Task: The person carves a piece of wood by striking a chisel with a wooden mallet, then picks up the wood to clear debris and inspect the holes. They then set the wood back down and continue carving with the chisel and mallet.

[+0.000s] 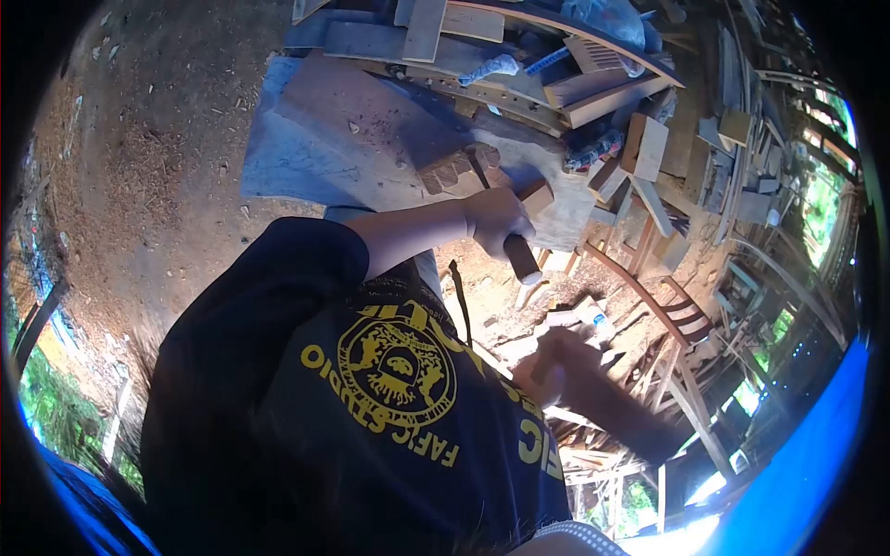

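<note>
My left hand [499, 219] is wrapped round the dark handle of a chisel [521, 258], whose pale butt end faces my body. Its blade reaches down to a carved wooden block [447, 172] with a notched edge; whether the tip touches it is hard to see. My right hand [547, 363], smeared by motion, is closed beside my shirt. From it a thick brown wooden mallet [619, 408] stretches toward the lower right, its dark far end blurred. The mallet is apart from the chisel handle.
The block lies on a large worn board [306, 139]. Planks [389, 42], a clear plastic bag [603, 23] and wood offcuts [646, 146] crowd the far side. A chair-like wooden frame [681, 310] and scrap pieces stand at the right. Wood chips litter the dirt ground [153, 176].
</note>
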### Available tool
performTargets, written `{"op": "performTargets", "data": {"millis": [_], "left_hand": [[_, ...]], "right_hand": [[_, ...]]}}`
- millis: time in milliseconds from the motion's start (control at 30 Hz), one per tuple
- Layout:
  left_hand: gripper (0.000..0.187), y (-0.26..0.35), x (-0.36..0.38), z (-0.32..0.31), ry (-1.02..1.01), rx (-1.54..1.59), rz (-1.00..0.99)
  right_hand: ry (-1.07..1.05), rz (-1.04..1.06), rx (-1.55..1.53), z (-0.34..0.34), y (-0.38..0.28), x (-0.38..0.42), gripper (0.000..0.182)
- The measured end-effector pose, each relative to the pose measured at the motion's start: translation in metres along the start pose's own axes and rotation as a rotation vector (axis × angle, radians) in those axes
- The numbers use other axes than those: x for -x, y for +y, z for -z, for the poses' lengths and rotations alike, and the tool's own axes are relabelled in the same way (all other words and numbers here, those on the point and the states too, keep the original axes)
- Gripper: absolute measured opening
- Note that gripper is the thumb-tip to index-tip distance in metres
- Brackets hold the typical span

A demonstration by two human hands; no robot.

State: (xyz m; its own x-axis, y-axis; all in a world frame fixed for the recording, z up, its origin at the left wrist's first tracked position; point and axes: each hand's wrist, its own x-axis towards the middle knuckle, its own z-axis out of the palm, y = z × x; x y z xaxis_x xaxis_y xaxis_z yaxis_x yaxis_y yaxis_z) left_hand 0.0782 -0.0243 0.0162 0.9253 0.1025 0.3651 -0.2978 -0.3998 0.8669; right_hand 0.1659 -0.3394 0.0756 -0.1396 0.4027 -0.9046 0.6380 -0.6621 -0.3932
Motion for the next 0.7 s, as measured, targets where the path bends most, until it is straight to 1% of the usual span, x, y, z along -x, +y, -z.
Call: {"op": "performTargets", "data": {"millis": [67,100,133,167,200,333,367,400,433,467,500,567,633,700], "left_hand": [[0.02,-0.005,0.003,-0.001,0.011,0.011,-0.017],[0.019,-0.006,0.003,-0.001,0.028,0.019,-0.027],[0.019,-0.004,0.002,-0.001,0.026,0.014,-0.027],[0.019,-0.003,0.002,0.002,0.052,0.028,-0.028],[0.02,0.002,0.007,-0.001,0.068,0.063,-0.027],[0.021,0.001,0.004,-0.002,-0.006,0.007,0.0],[0.021,0.001,0.006,0.001,-0.008,0.006,-0.008],[0.021,0.001,0.011,0.003,-0.092,-0.017,0.008],[0.021,-0.003,0.012,0.009,-0.168,-0.058,0.03],[0.019,-0.006,0.014,0.011,-0.113,-0.013,0.028],[0.019,-0.005,0.016,0.012,-0.117,-0.004,0.036],[0.019,-0.007,0.01,0.018,-0.013,-0.01,0.045],[0.018,-0.003,0.007,0.028,-0.011,-0.053,0.04],[0.019,-0.01,0.012,0.027,0.036,-0.043,-0.015]], "right_hand": [[0.772,-0.04,-0.695,-0.022,-0.11,-0.016,0.061],[1.156,-0.054,-1.04,-0.016,-0.164,-0.009,0.067],[0.998,-0.005,-1.145,-0.006,-0.186,0.003,0.081],[1.022,-0.083,-1.197,-0.003,-0.191,0.004,0.067],[1.016,-0.089,-1.21,-0.006,-0.192,0.004,0.067],[0.967,0.047,-1.056,0.009,-0.182,0.008,0.021],[0.953,0.088,-1.013,0.012,-0.182,0.006,0.012],[0.927,0.085,-1.01,0.012,-0.19,0.008,0.009],[0.925,0.099,-1.005,0.016,-0.181,0.012,0.009],[0.981,0.189,-1.01,0.018,-0.166,0.023,0.014],[1.037,0.259,-1.018,0.016,-0.163,0.033,0.022],[1.022,0.206,-1.036,0.009,-0.165,0.032,0.022],[1.008,0.132,-1.064,0.01,-0.179,0.02,0.021],[0.977,0.05,-1.092,0.009,-0.19,0.012,0.023]]}}
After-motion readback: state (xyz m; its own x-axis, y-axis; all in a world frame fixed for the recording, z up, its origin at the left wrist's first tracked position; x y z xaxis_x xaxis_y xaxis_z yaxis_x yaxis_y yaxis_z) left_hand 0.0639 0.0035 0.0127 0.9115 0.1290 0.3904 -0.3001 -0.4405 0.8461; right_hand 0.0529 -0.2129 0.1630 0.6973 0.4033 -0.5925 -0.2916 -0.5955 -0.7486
